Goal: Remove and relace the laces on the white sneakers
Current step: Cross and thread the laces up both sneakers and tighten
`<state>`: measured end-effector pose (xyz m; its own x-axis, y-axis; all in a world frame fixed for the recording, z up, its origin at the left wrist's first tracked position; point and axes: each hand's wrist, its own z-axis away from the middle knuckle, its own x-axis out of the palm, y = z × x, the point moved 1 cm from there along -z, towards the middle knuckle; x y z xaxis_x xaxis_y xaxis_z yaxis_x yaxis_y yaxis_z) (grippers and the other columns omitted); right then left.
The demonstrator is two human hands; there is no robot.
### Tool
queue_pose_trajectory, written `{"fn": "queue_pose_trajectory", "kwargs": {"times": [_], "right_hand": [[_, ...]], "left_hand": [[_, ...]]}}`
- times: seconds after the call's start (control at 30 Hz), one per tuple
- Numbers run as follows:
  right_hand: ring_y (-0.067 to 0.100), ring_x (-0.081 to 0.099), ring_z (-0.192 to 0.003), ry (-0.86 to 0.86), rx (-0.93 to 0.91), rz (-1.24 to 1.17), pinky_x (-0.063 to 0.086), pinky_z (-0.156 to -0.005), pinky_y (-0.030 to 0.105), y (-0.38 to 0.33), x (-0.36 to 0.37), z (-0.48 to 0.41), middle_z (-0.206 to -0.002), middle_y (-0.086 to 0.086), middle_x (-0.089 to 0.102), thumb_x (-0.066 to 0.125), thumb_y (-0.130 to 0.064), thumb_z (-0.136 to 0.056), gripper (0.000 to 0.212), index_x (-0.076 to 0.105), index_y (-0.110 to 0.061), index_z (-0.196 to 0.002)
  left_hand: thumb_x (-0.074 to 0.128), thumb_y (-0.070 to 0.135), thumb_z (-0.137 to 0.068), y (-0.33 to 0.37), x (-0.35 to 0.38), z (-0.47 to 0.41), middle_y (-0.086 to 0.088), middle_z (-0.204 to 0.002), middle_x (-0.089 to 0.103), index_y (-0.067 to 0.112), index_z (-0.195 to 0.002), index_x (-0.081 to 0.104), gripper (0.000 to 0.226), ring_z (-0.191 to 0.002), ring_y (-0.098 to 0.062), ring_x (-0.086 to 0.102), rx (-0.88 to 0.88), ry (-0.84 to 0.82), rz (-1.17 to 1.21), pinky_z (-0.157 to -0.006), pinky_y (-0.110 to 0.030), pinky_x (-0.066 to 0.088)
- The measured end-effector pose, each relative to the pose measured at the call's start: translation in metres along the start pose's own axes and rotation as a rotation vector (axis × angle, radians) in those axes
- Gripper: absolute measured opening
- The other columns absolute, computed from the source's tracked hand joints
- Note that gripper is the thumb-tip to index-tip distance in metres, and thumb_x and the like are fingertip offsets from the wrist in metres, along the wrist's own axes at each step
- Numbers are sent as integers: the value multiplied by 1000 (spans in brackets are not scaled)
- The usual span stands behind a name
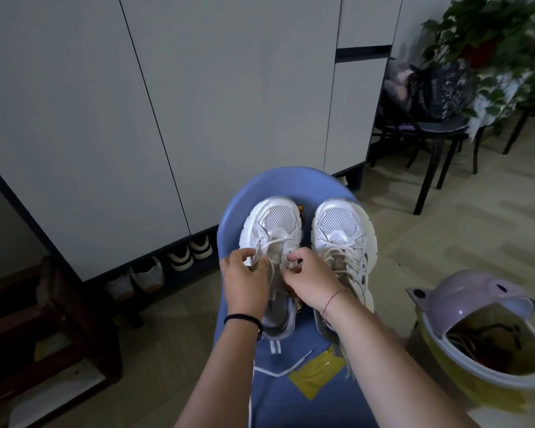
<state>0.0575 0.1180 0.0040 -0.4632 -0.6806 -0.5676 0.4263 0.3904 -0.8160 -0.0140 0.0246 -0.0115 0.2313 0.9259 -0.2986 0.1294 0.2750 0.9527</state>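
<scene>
Blue seat [291, 186] carries two white sneakers side by side, toes far. Right sneaker [340, 223] is laced, its ends trailing near. Left sneaker [274, 223] lies under both hands. Left hand [244, 279] and right hand [312, 279], fingers curled, each pinch its lace [271, 267] over the tongue

Blue seat [291, 183] bears white sneaker [275, 220], toe toward seat's far rim; second white sneaker [340, 223] alongside; yellow patch [315, 373] at seat's near end.
</scene>
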Motion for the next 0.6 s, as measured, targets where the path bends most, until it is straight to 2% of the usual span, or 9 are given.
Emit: {"fn": "queue_pose_trajectory", "kwargs": {"times": [0.03, 0.1, 0.13, 0.2, 0.23, 0.3, 0.37, 0.43, 0.6], "right_hand": [[20, 58, -100, -6, -1, 12, 47, -85, 31, -1, 1, 1, -105, -1, 55, 56, -26, -92, 34, 49, -17, -124], [21, 58, -102, 2, -4, 48, 48, -86, 32, -2, 2, 3, -108, 1, 56, 58, -24, -90, 40, 45, -18, -128], [22, 58, -103, 10, -5, 67, 49, -88, 34, -2, 3, 3, -112, 3, 57, 59, -24, -89, 43, 44, -18, -128], [22, 58, -102, 29, -7, 83, 49, -89, 36, -1, 4, 3, -114, 5, 56, 59, -23, -87, 41, 44, -18, -125], [21, 58, -98, 35, -5, 73, 50, -86, 35, -1, 4, 3, -112, 4, 57, 59, -21, -87, 37, 46, -18, -121], [18, 58, -90, 42, 2, 52, 50, -80, 32, -1, 5, 3, -107, 4, 58, 59, -20, -87, 29, 47, -19, -113], [19, 59, -89, 47, -3, 46, 51, -79, 34, -3, 5, 2, -104, 3, 59, 61, -23, -86, 32, 48, -18, -114], [18, 58, -92, 51, -18, 34, 50, -81, 34, -4, 6, 2, -103, -1, 58, 62, -24, -87, 35, 47, -16, -117], [17, 52, -101, 88, -54, 12, 41, -82, 27, -8, -1, 3, -122, 3, 50, 62, -23, -88, 47, 42, -16, -131]], "left_hand": [[62, 23, -93, 0, 0, -1, 0, -119, 43, 13, -113, 56, 24, -76, -4, 51, 21, -5, -49, -71, -15, 36], [60, 30, -93, -2, 1, -5, -1, -117, 51, 13, -116, 57, 28, -88, -16, 54, 55, -11, -175, -74, -21, 37], [58, 35, -93, -4, 0, -6, -1, -110, 58, 15, -110, 61, 26, -91, -21, 56, 57, -12, -246, -73, -27, 40], [53, 42, -94, -5, -1, -5, -1, -80, 61, 17, -82, 61, 29, -80, -24, 57, 38, -28, -335, -58, -28, 35], [51, 42, -96, -4, -2, -4, 0, -68, 56, 18, -68, 54, 36, -70, -22, 53, 35, -28, -346, -53, -28, 30], [50, 38, -97, 0, -5, -2, 0, -55, 44, 18, -55, 39, 48, -54, -16, 38, 36, -14, -341, -47, -27, 23], [48, 35, -99, 2, -8, -2, -1, -52, 41, 15, -52, 36, 52, -50, -14, 31, 49, 2, -343, -47, -27, 23], [47, 34, -99, 0, -9, -3, -1, -52, 44, 16, -52, 38, 52, -52, -15, 34, 70, -7, -337, -47, -26, 24], [48, 28, -100, 4, -5, 2, 4, -48, 36, 19, -49, 34, 53, -48, -10, 29, 122, -28, -221, -44, -21, 24]]}}
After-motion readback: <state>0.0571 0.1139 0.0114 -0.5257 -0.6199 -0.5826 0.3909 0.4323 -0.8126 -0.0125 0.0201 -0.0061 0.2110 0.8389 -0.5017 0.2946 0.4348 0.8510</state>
